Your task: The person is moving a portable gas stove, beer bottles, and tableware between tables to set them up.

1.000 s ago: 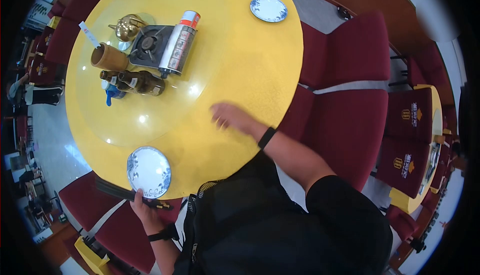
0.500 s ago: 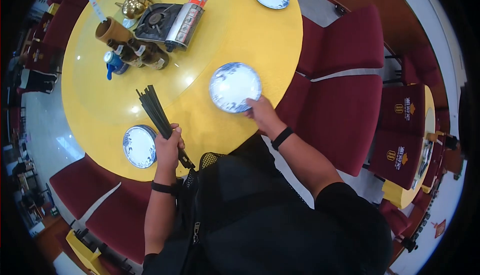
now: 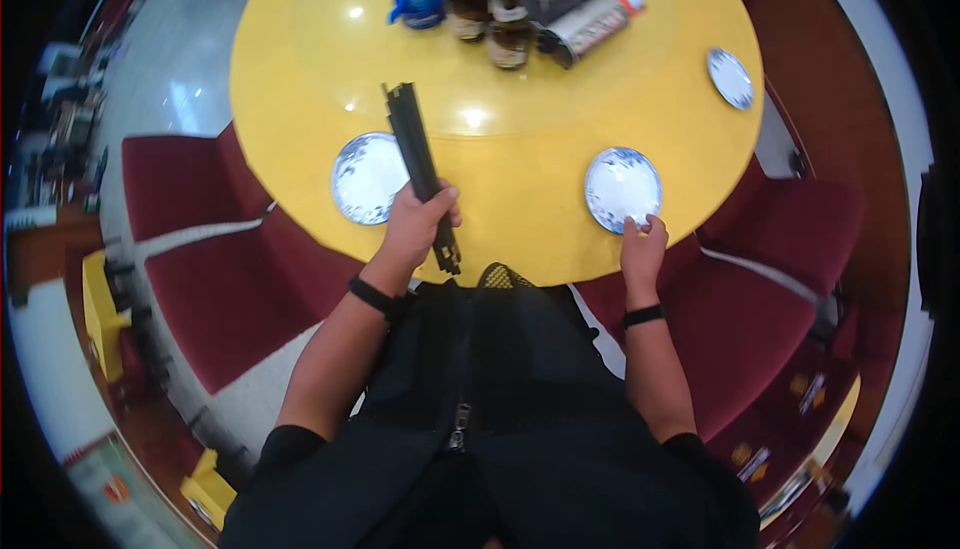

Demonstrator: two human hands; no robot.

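My left hand [image 3: 415,224] is closed around a bundle of black chopsticks [image 3: 415,139], which points up and away over the table edge. Behind the bundle, a white plate with blue patterning [image 3: 362,181] lies on the yellow table and is partly covered by it. A second blue-and-white plate [image 3: 622,187] rests on the table to the right. At its near rim is my right hand [image 3: 645,239], with thumb and finger bent but a little apart and the tips at or just over the edge. Whether they still touch the rim is hard to tell.
On the round yellow table [image 3: 510,239] stand brown bottles [image 3: 508,34], a blue-and-white container [image 3: 418,1] and a portable gas stove [image 3: 590,24]. Another plate [image 3: 731,78] lies at the right edge. Dark red chairs [image 3: 240,299] flank me on both sides.
My view has turned to the right. The right-hand plate, gripped by my right hand before, now lies on the table with my fingers loosened at its rim. My left hand still holds the chopsticks.
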